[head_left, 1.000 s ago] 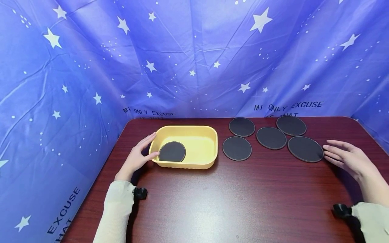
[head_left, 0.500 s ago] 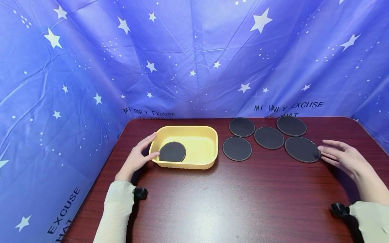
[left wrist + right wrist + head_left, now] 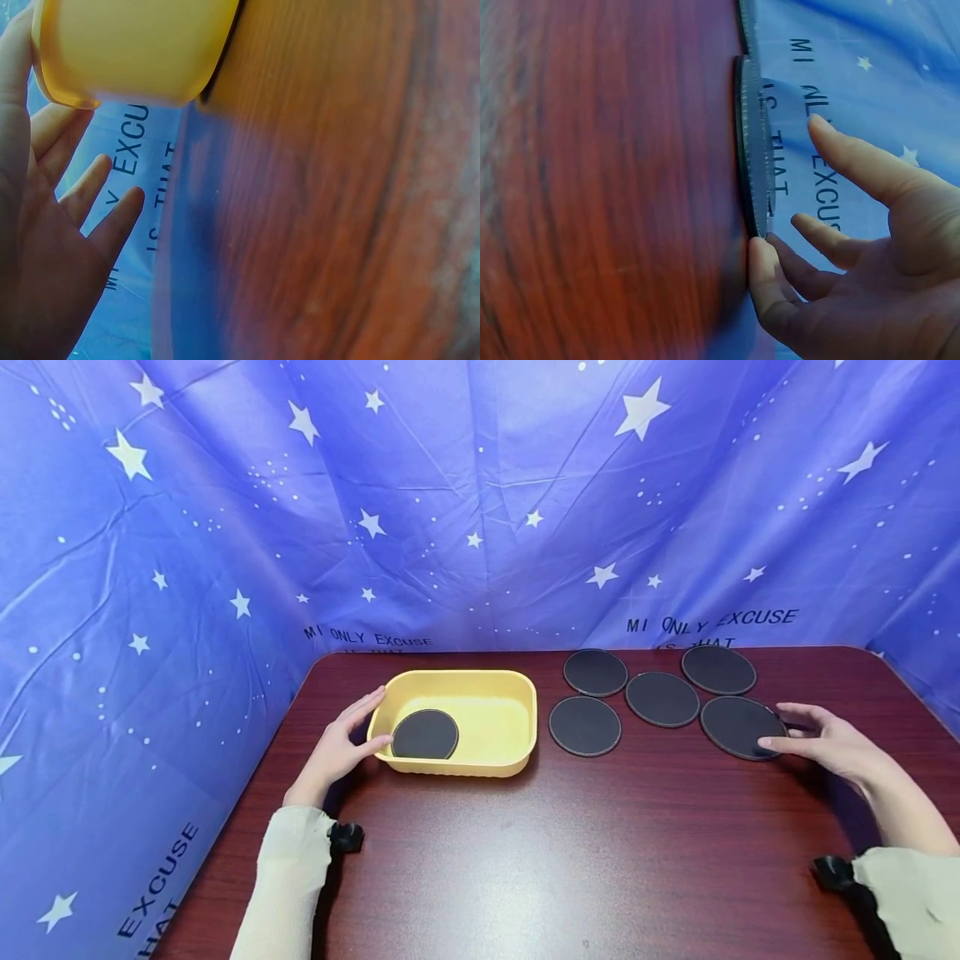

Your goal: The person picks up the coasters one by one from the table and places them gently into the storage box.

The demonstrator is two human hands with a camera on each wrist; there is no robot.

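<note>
My left hand holds the left end of a yellow rectangular tub, its thumb at the front rim. In the left wrist view, some fingers of that hand spread apart from the tub. Inside the tub lies a black round coaster. My right hand is at the right edge of another black coaster with a stitched rim. In the right wrist view, a fingertip touches the edge of this coaster, while the thumb stands raised away from it.
Several more black coasters lie flat along the back right of the dark red wooden table, including a middle one, a back right one and a front left one. A blue star-patterned cloth hangs behind the table.
My right hand has moved left, and its thumb has come over the rightmost coaster. That coaster and the one left of it have slid slightly left. My left hand and the tub have not moved.
</note>
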